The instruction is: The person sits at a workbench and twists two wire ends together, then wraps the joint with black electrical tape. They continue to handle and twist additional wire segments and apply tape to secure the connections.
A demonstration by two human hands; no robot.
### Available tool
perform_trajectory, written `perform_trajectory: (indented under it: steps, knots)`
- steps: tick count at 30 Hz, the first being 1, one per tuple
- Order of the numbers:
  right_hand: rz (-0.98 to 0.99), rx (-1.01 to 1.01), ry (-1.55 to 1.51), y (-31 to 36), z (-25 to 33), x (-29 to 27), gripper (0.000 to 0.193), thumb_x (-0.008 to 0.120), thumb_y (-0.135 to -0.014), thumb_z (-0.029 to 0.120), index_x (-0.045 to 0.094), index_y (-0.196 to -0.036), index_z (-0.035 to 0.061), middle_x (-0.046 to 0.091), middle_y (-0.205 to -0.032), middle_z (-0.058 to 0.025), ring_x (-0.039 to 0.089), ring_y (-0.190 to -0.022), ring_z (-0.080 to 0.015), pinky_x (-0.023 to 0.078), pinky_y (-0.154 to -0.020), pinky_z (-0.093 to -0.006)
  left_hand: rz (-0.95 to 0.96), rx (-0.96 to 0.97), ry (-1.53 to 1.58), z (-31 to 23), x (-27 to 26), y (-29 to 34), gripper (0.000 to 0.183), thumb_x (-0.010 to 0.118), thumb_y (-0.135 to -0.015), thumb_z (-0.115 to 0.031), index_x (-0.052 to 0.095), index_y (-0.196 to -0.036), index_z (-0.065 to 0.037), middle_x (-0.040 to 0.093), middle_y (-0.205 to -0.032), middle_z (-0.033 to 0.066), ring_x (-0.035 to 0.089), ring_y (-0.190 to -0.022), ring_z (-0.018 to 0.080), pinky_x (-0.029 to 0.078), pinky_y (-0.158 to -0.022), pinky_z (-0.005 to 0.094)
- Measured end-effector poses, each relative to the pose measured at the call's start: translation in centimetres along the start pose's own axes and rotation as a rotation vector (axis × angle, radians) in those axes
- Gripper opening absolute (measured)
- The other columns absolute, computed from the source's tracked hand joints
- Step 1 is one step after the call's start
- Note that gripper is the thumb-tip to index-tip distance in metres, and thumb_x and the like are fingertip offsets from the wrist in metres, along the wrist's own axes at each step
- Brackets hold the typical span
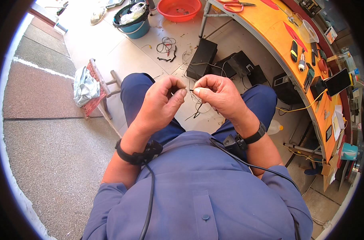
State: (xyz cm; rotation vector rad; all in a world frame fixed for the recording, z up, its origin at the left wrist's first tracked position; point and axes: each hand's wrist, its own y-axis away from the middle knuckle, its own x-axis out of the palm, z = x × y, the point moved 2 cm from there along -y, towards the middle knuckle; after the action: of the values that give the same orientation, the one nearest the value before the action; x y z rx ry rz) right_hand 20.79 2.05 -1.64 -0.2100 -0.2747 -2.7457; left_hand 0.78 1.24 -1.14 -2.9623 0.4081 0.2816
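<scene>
Both hands meet above my lap, fingertips a short gap apart. My right hand [222, 98] pinches a thin black wire [191, 90], whose dark end pokes out toward the other hand. Opposite it, my left hand [159, 103] is closed with thumb and forefinger together; whatever lies between them is too small to make out. Below the fingers a loose black cable [197, 111] and thinner strands hang between my knees. Each wrist wears a black strap with a small device.
To the right curves an orange workbench [270, 22] with scissors [235, 5], screwdrivers and a phone [338, 83]. Black boxes [202, 59] sit under it. Ahead are a teal bucket [136, 30], a red basin [179, 10] and coiled leads [166, 45]. A stool [99, 86] holds a cloth.
</scene>
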Motion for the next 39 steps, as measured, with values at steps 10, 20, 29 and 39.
perform_trajectory:
  steps: [10,20,29,39]
  knots:
    - [-0.019,0.020,-0.050,0.1,0.2,0.1,0.017,0.075,-0.092,0.016,0.069,-0.100,0.0021,0.064,-0.081,0.0033,0.055,-0.071,-0.0018,0.044,-0.061,-0.0187,0.055,-0.294,0.337,0.0,0.5,0.0,0.014,0.065,-0.099,-0.014,0.063,-0.106,-0.002,0.066,-0.084,0.0004,0.059,-0.071,0.0038,0.045,-0.059,0.0192]
    - [-0.058,-0.106,-0.003,-0.4,-0.8,0.8,0.011,0.072,-0.091,0.010,0.069,-0.098,0.0015,0.063,-0.082,0.0050,0.051,-0.069,0.0006,0.042,-0.058,-0.0178,0.048,-0.313,0.371,-0.1,0.7,-0.1,0.011,0.065,-0.098,-0.013,0.063,-0.102,-0.003,0.065,-0.083,0.0000,0.060,-0.070,0.0045,0.044,-0.059,0.0193]
    - [-0.100,-0.141,0.054,-0.3,-0.5,1.2,0.007,0.068,-0.088,0.008,0.065,-0.090,0.0022,0.060,-0.081,0.0043,0.049,-0.069,-0.0012,0.043,-0.059,-0.0208,0.042,-0.393,0.438,0.1,0.9,-0.4,0.010,0.067,-0.094,-0.010,0.063,-0.100,-0.003,0.064,-0.078,0.0006,0.058,-0.064,0.0038,0.042,-0.054,0.0188]
    - [-0.183,-0.218,-0.161,-0.7,-2.0,1.6,0.008,0.061,-0.095,0.010,0.059,-0.097,0.0028,0.061,-0.086,0.0010,0.049,-0.068,-0.0022,0.042,-0.059,-0.0198,0.013,-0.321,0.455,-0.3,1.6,-0.6,0.006,0.065,-0.093,-0.007,0.063,-0.097,-0.004,0.063,-0.077,-0.0012,0.058,-0.066,0.0046,0.045,-0.057,0.0201]
